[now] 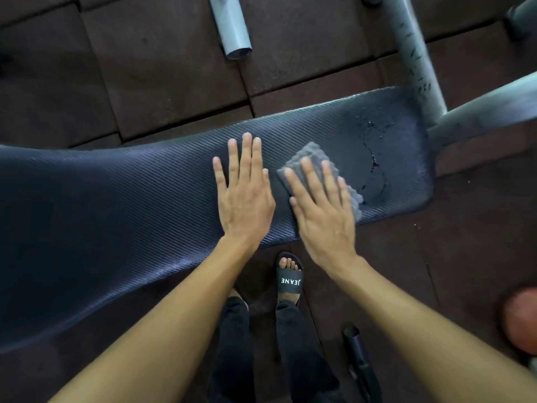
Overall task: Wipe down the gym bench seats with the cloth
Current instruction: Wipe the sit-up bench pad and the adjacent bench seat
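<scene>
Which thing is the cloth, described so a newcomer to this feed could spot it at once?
Find the dark blue ribbed bench pad crossing the view, and follow it toward its right end by the grey metal post. The cloth lies there under the flat right hand. It is the only pale grey, waffle-textured thing on the pad; the left hand beside it rests on bare pad.

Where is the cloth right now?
In the head view, the grey cloth lies on the bench seat, under the flat right hand, beside the left hand.
</scene>
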